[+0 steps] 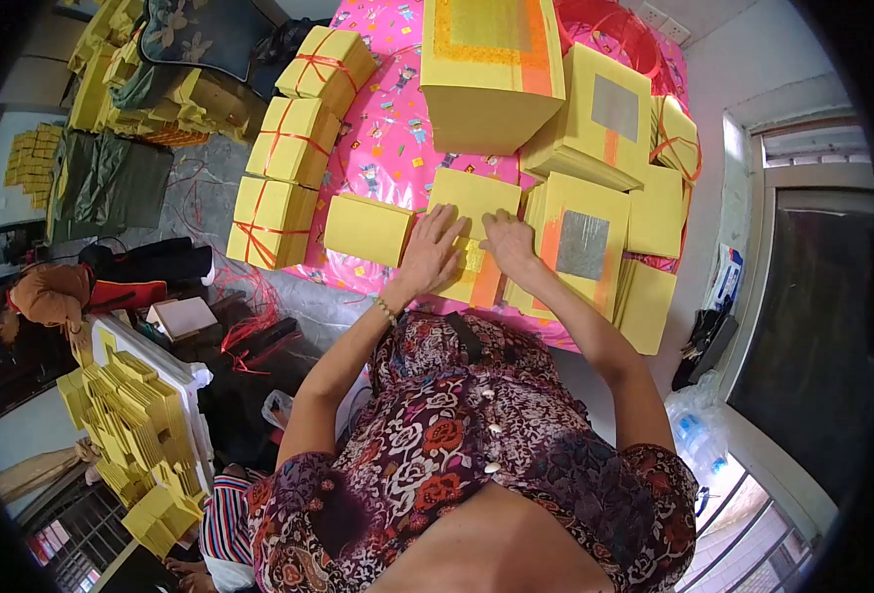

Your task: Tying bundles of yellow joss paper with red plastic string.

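Note:
My left hand (430,252) lies flat, fingers spread, on a stack of yellow paper sheets (473,212) at the near edge of a pink patterned table cover (387,128). My right hand (509,244) presses on the same stack just to the right, fingers bent over the top sheet. Right of my hands lies another yellow stack with a silver foil square and orange band (583,245). A plain yellow bundle (368,228) sits left of my left hand.
Three yellow bundles tied with red string (293,138) line the table's left edge. A tall yellow stack (491,69) stands at the back, more stacks (610,114) to its right. Folded yellow papers (135,435) heap on a white board lower left, beside a person (51,296).

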`<state>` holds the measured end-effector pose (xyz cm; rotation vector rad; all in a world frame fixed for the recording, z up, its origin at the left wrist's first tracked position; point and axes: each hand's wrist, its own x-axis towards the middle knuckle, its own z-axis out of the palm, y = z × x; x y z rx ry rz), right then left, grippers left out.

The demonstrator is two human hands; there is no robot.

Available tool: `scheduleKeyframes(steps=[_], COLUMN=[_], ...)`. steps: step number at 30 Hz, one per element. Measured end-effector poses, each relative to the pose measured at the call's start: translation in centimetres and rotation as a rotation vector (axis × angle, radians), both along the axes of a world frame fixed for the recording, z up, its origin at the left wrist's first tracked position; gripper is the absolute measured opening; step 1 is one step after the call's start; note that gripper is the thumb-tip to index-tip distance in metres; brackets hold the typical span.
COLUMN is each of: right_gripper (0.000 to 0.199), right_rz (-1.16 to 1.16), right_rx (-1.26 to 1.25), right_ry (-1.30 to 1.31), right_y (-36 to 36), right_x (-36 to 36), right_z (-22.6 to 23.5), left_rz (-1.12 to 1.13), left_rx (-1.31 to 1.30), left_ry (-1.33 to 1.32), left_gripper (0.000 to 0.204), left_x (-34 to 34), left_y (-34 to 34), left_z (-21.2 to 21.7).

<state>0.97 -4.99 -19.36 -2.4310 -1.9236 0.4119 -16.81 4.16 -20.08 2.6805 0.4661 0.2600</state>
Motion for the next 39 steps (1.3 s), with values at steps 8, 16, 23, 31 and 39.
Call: scheduleKeyframes(steps=[8, 16, 23, 31, 39], right_gripper=[0.022, 0.023, 0.031, 0.034, 0.033], right_rz=[0.170, 0.212, 0.054, 0.005, 0.030], right_rx=[0.117, 0.150, 0.260, 0.241, 0.198], right_ry=[-0.109, -0.022, 0.174, 0.258, 0.233], right_y=[0.6, 0.1, -1.1, -2.7, -3.5], right_x=[0.7, 1.6, 1.0, -0.6, -0.9], right_z=[0.4, 0.4, 3.6, 4.2, 2.5], left_rz=[0.729, 1.053, 0.947, 0.857, 1.066], left_rx=[-1.120, -1.635, -1.269, -1.365, -1.341], left_ry=[-0.237, -0.317, -0.593, -0.838, -0.824], left_gripper=[0.027, 0.025, 0.020, 0.016, 0.017], left_x=[1.4, 5.4, 3.0, -9.0, -13.5], left_y=[-4.2, -2.8, -2.2, 0.8, 1.5], left_z=[-3.0, -2.3, -2.0, -2.3, -7.1])
